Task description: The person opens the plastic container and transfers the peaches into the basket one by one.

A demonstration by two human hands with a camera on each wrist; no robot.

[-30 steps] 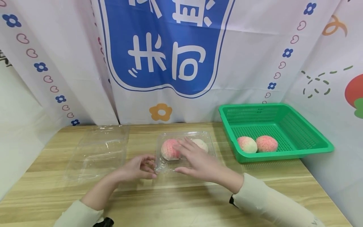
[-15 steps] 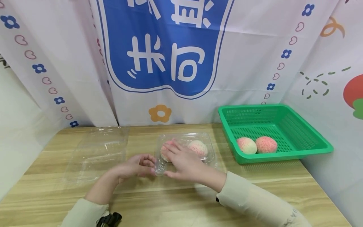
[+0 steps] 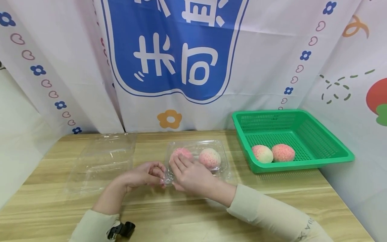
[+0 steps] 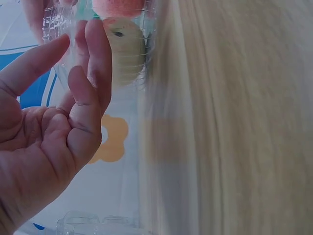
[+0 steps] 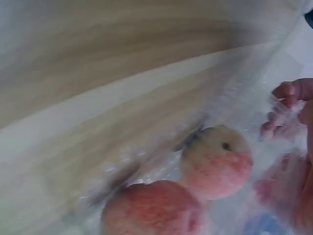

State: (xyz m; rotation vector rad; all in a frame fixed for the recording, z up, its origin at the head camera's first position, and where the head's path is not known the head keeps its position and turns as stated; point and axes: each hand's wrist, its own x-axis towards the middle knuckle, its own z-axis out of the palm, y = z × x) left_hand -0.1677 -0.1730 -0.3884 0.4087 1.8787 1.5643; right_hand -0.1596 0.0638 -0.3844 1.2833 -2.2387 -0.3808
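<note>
A clear plastic clamshell box [image 3: 197, 144] stands mid-table with its lid down over two pink-and-cream peaches, the left peach [image 3: 181, 153] and the right peach [image 3: 210, 158]. My left hand [image 3: 143, 176] pinches the box's front left corner between thumb and fingertips; the left wrist view shows the plastic edge at those fingers [image 4: 100, 58]. On top of the lid, toward its left side, my right hand [image 3: 195, 176] presses with extended fingers, covering part of the left peach. Its thumb lies near the box's front edge. The right wrist view is blurred.
A second clear plastic box [image 3: 102, 166] lies unfolded at the left of the wooden table [image 3: 169, 218]. To the right stands a green basket [image 3: 297, 166] holding a paler peach [image 3: 262, 154] and a pinker peach [image 3: 283, 153]. A printed cloth [image 3: 145, 114] hangs behind.
My right hand has slid left across the lid, uncovering the right peach. My left thumb and fingers have come together on the box's front left corner.
</note>
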